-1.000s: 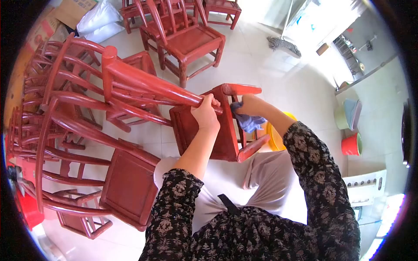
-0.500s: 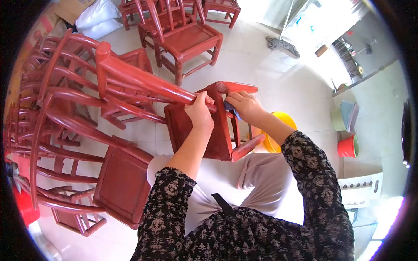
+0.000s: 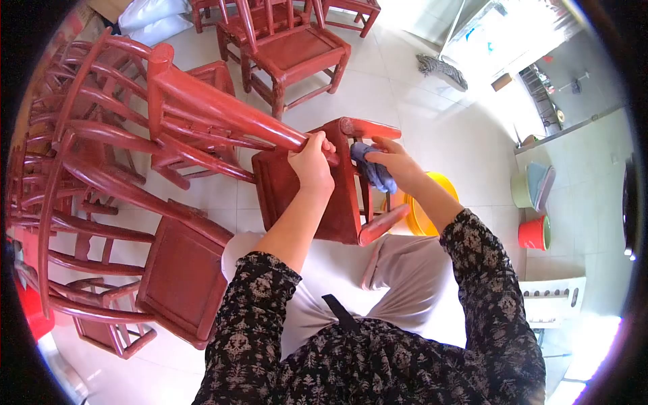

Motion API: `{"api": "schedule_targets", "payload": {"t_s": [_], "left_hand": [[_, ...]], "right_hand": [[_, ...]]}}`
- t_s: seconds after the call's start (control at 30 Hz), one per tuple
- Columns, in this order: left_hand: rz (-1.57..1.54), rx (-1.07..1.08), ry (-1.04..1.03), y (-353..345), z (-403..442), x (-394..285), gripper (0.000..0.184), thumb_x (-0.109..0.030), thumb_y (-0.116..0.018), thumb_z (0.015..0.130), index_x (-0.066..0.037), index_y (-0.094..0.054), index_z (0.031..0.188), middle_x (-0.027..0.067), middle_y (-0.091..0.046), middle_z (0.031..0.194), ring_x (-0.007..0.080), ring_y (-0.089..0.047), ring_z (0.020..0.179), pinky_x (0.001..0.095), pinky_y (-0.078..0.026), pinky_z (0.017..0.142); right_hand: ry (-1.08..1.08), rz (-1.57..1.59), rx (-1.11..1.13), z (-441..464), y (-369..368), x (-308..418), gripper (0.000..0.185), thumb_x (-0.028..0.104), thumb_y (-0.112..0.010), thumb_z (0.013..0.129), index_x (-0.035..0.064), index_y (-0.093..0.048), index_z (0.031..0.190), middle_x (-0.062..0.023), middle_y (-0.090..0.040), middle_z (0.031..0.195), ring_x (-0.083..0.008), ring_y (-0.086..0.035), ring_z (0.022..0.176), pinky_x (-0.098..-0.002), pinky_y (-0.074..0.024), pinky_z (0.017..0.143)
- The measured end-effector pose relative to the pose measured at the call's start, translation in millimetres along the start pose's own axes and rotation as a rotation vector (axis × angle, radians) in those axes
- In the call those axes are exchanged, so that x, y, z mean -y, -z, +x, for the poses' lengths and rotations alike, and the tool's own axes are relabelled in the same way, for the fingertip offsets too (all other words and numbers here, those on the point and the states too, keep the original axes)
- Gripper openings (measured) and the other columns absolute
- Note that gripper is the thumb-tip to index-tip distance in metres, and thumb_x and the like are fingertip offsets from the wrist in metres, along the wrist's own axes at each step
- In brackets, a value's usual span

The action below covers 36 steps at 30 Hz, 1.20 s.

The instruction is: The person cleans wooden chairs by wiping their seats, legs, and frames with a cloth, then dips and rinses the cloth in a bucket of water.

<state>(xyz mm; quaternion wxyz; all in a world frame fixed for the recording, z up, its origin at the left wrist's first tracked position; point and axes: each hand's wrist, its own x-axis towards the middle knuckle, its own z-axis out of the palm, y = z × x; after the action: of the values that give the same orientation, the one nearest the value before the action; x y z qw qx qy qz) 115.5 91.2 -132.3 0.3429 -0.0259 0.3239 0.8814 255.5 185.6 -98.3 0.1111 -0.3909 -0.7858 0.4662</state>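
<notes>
A red wooden chair (image 3: pixel 312 202) is tipped over in front of my knees, its legs pointing right and its backrest stretching to the upper left. My left hand (image 3: pixel 312 162) is wrapped round a back post of this chair, close to the seat. In my right hand (image 3: pixel 397 164) is a blue-grey cloth (image 3: pixel 375 169), bunched up beside the underside of the seat, between the legs. The cloth hangs below my fingers. Whether it touches the wood I cannot tell.
A yellow bucket (image 3: pixel 424 209) stands just behind the chair legs. Another red chair (image 3: pixel 181 273) lies to the left, near several stacked ones. An upright chair (image 3: pixel 293 54) is ahead. A mop (image 3: pixel 442 71), a red pot (image 3: pixel 534 233) and a white stool (image 3: pixel 555 301) are on the right.
My right hand has drawn back slightly from the chair's frame, and more of the cloth shows now. My left hand keeps its hold on the post. The view has shifted a little.
</notes>
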Motion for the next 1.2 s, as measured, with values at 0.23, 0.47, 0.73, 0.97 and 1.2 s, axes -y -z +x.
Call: {"api": "schedule_targets", "payload": {"t_s": [0.23, 0.47, 0.73, 0.97, 1.2], "left_hand": [[-0.035, -0.052, 0.024, -1.9, 0.9, 0.7, 0.017, 0.003, -0.054, 0.073, -0.006, -0.045, 0.061, 0.0022, -0.046, 0.057, 0.0132, -0.046, 0.051, 0.0300, -0.043, 0.056], [-0.010, -0.018, 0.028, -0.6, 0.9, -1.4, 0.016, -0.002, -0.058, 0.075, -0.005, -0.048, 0.064, 0.0029, -0.047, 0.058, 0.0156, -0.046, 0.053, 0.0318, -0.044, 0.061], [0.010, -0.035, 0.031, -0.7, 2.1, -0.5, 0.016, -0.003, -0.059, 0.075, -0.006, -0.048, 0.064, 0.0029, -0.047, 0.059, 0.0148, -0.047, 0.053, 0.0318, -0.044, 0.061], [-0.007, -0.018, 0.020, -1.5, -1.3, -2.4, 0.017, -0.002, -0.059, 0.075, -0.006, -0.048, 0.063, 0.0026, -0.047, 0.059, 0.0146, -0.047, 0.056, 0.0311, -0.043, 0.060], [-0.006, -0.038, 0.033, -1.1, -1.7, -2.0, 0.015, -0.002, -0.059, 0.075, -0.006, -0.049, 0.064, 0.0025, -0.047, 0.060, 0.0147, -0.047, 0.056, 0.0312, -0.043, 0.061]], "right_hand": [[-0.114, -0.077, -0.035, -35.4, -13.3, -25.3, 0.058, 0.008, -0.069, 0.068, -0.0064, -0.047, 0.120, -0.0150, -0.051, 0.117, -0.0200, -0.053, 0.101, -0.0300, -0.0431, 0.085], [-0.132, 1.101, 0.047, -39.1, 18.5, -38.0, 0.044, -0.001, -0.053, 0.075, 0.0033, -0.048, 0.118, -0.0141, -0.057, 0.109, -0.0271, -0.056, 0.100, -0.0364, -0.0440, 0.088], [0.066, 0.903, -0.104, -34.3, 20.5, -10.9, 0.049, -0.006, -0.058, 0.073, 0.0048, -0.046, 0.120, -0.0089, -0.057, 0.109, -0.0258, -0.055, 0.102, -0.0368, -0.0419, 0.091], [0.285, -0.226, 0.083, -9.0, 4.9, -3.5, 0.043, -0.001, -0.060, 0.070, 0.0041, -0.048, 0.111, -0.0141, -0.059, 0.100, -0.0258, -0.059, 0.094, -0.0316, -0.0450, 0.080], [0.366, -0.636, 0.321, 0.1, 8.3, 9.4, 0.044, 0.013, -0.063, 0.069, 0.0071, -0.051, 0.111, -0.0193, -0.058, 0.094, -0.0371, -0.056, 0.088, -0.0425, -0.0456, 0.077]]}}
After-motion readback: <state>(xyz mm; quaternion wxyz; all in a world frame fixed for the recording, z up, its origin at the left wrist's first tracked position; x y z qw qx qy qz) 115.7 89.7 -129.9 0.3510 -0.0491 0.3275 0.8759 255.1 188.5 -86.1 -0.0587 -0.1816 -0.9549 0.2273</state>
